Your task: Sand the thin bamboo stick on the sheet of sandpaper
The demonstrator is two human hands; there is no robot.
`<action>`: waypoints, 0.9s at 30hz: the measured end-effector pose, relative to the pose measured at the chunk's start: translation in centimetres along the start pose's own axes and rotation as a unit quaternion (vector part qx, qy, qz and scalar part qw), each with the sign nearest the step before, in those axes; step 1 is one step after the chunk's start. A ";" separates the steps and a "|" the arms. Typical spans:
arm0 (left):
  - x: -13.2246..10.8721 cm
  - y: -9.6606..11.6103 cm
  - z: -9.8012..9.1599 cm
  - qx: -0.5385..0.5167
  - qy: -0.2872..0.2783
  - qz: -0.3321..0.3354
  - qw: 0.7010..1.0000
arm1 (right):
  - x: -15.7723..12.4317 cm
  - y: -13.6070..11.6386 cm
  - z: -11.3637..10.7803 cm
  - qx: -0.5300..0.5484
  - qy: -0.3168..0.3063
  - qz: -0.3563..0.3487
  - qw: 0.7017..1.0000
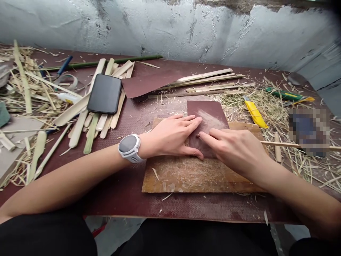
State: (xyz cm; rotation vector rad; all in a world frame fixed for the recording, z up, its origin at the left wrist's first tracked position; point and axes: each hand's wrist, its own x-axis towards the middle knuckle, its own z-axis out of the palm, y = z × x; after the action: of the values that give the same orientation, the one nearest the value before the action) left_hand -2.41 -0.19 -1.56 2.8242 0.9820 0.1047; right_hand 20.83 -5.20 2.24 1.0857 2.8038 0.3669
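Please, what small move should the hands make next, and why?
I would probably slide the thin stick, held in the right hand, along the dark sheet: the left hand lies spread over its edge, seemingly steadying it, and a pale, dusty streak marks its surface.

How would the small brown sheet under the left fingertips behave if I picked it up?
The small brown sheet probably feels light and bendy, since its edge looks thin and a similar larger sheet behind it appears bowed. It seems unlikely to be slippery, as its face looks matte and bears a pale dusty streak.
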 end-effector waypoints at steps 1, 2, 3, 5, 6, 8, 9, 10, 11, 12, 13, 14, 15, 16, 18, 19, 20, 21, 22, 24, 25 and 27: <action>0.0 0.0 0.0 -0.002 0.001 0.000 1.000 | -0.1 0.2 -0.1 0.008 -0.009 0.000 1.000; 0.0 -0.1 0.1 -0.004 0.003 0.001 1.000 | -0.3 0.3 -0.2 0.016 -0.015 0.001 1.000; 0.0 -0.1 0.2 -0.007 0.006 0.003 1.000 | -0.3 0.4 -0.3 0.023 -0.018 0.003 1.000; 0.0 -0.2 0.2 -0.015 0.011 0.005 1.000 | -0.2 0.5 -0.2 0.022 -0.011 0.009 1.000; 0.0 -0.2 0.3 -0.019 0.013 0.004 1.000 | 0.0 0.4 -0.1 0.016 -0.002 0.013 1.000; 0.0 -0.2 0.3 -0.026 0.019 -0.001 0.999 | 0.4 0.4 0.1 0.009 0.012 0.013 1.000; 0.0 -0.2 0.3 -0.028 0.023 -0.003 0.999 | 0.4 0.4 0.1 0.012 0.013 0.012 1.000; 0.0 -0.2 0.3 -0.031 0.026 -0.005 0.999 | 0.3 0.4 0.1 0.020 0.008 0.009 1.000; 0.0 -0.1 0.2 -0.034 0.028 -0.006 0.999 | 0.1 0.5 0.0 0.031 -0.003 0.006 0.999; 0.0 -0.1 0.2 -0.037 0.028 -0.005 0.999 | -0.1 0.6 -0.1 0.041 -0.014 0.006 0.999; 0.1 -0.1 0.2 -0.038 0.027 -0.004 0.999 | -0.4 0.6 -0.1 0.046 -0.020 0.009 0.999; 0.1 0.0 0.1 -0.040 0.025 -0.003 0.999 | -0.5 0.6 -0.1 0.045 -0.020 0.013 0.999; 0.1 0.0 0.0 -0.040 0.024 -0.002 0.999 | -0.5 0.6 0.0 0.040 -0.012 0.019 0.999; 0.1 0.1 0.0 -0.040 0.023 -0.001 0.999 | -0.4 0.6 0.2 0.034 -0.002 0.024 0.999; 0.1 0.2 0.0 -0.041 0.024 -0.001 0.999 | 0.1 0.5 0.4 0.027 0.008 0.030 0.999; 0.1 0.2 0.0 -0.043 0.026 -0.003 0.999 | 0.3 0.5 0.4 0.029 0.003 0.029 0.999; 0.0 0.2 0.0 -0.045 0.029 -0.006 0.999 | 0.4 0.5 0.3 0.032 -0.007 0.026 0.999; 0.0 0.2 0.0 -0.046 0.032 -0.009 0.998 | 0.4 0.6 0.1 0.035 -0.019 0.022 0.999; 0.0 0.2 0.1 -0.048 0.033 -0.011 0.998 | 0.4 0.6 -0.1 0.035 -0.030 0.019 0.999; 0.0 0.2 0.1 -0.050 0.031 -0.009 0.998 | 0.1 0.6 -0.4 0.025 -0.039 0.017 0.999; 0.1 0.2 0.0 -0.051 0.030 -0.006 0.998 | 0.0 0.5 -0.5 0.019 -0.039 0.016 0.999; 0.1 0.2 0.0 -0.052 0.024 -0.002 0.998 | 0.1 0.2 -0.4 0.010 -0.030 0.016 0.999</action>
State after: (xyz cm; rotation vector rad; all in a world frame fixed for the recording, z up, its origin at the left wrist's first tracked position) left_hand -2.24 -0.25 -1.53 2.7366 0.9622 0.2192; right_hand 20.81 -5.10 2.70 1.1280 2.7462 0.3046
